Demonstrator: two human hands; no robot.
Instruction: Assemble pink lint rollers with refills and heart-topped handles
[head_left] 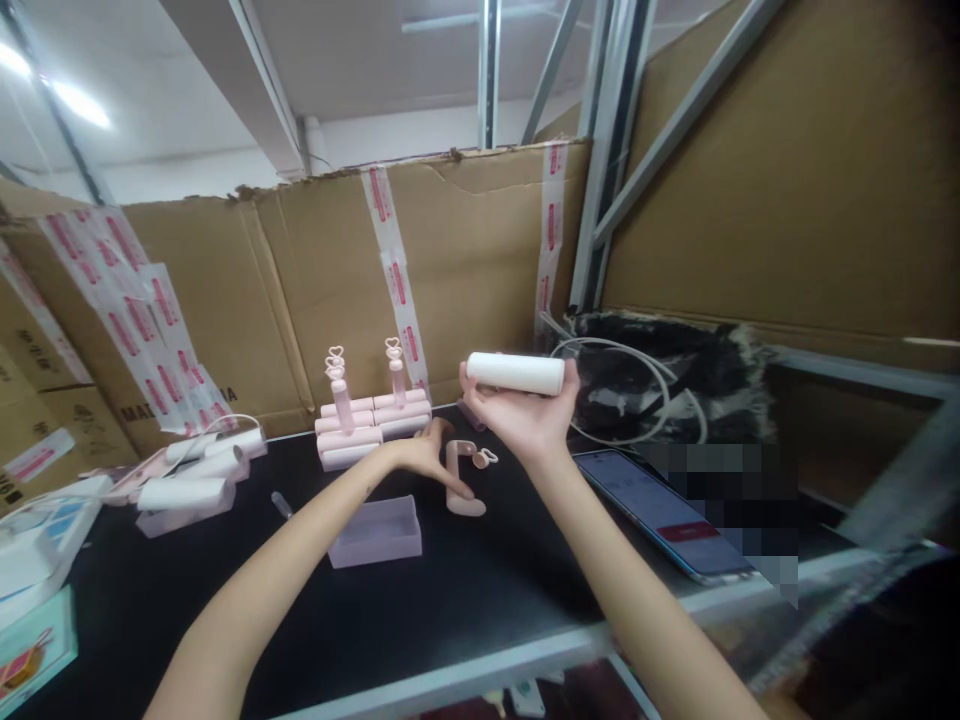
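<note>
Right hand (534, 420): head view, raised above the bench (487, 595), palm up, fingers closed around a white tube (516, 373) lying lengthwise across it.
Left hand (427, 462): low over bench, fingers and thumb spread, no firm grip seen; thumb at the strap (458, 472), touching or just above, can't tell.
White tube: up in right hand, clear of everything on the bench.
Strap: pink, lying on bench by left hand, apart from the tube; heart piece (485, 459) just beside it.
Tube group (352, 438): pink and white tubes packed side by side at the back, near the cardboard (472, 270); heart sticks (396, 378) upright on top. Reads as the finished or set-aside lot, a judgement.
Side tubes (182, 494): white, in and around a side tray (180, 521) at left; probably waiting, can't confirm.
Near tray (379, 545): pale purple, in front of left hand.
Phone (664, 515): lying at right, screen lit.
Progress: looks partway; tube in hand and strap separate, so this unit seems undone.
</note>
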